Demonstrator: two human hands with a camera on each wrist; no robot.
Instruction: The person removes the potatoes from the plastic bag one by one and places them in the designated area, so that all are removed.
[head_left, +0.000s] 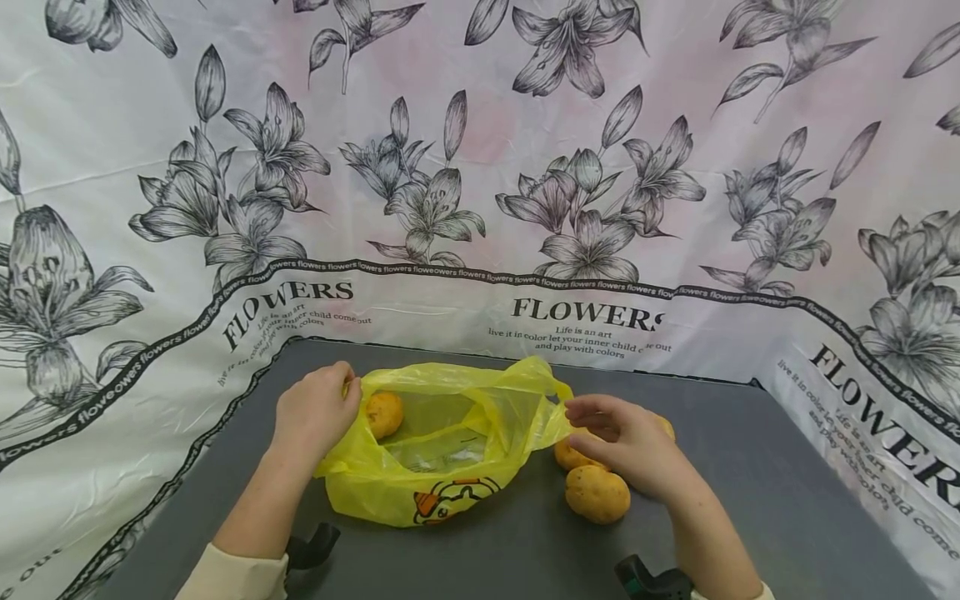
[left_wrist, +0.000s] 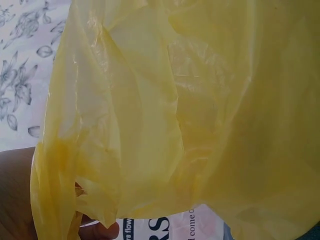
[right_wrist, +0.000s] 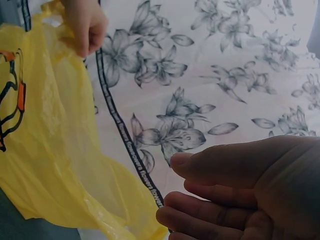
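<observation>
A yellow plastic bag (head_left: 420,492) with a printed cartoon figure lies with its mouth spread open. Through that mouth a potato (head_left: 385,415) shows at the left side. My left hand (head_left: 317,410) grips the bag's left edge; in the left wrist view, yellow film covers most of that hand. Beside the right handle loop, my right hand (head_left: 637,442) is held with thumb and fingers apart and nothing between them. Near and under it on the table are a front potato (head_left: 597,494), a partly covered potato (head_left: 570,455) and another potato (head_left: 665,426) mostly hidden behind the hand.
The dark grey table (head_left: 480,567) carries the bag and potatoes. White cloth (head_left: 450,317) with printed flowers and lettering stands around its back and sides. Black straps or mounts (head_left: 651,579) sit by both wrists.
</observation>
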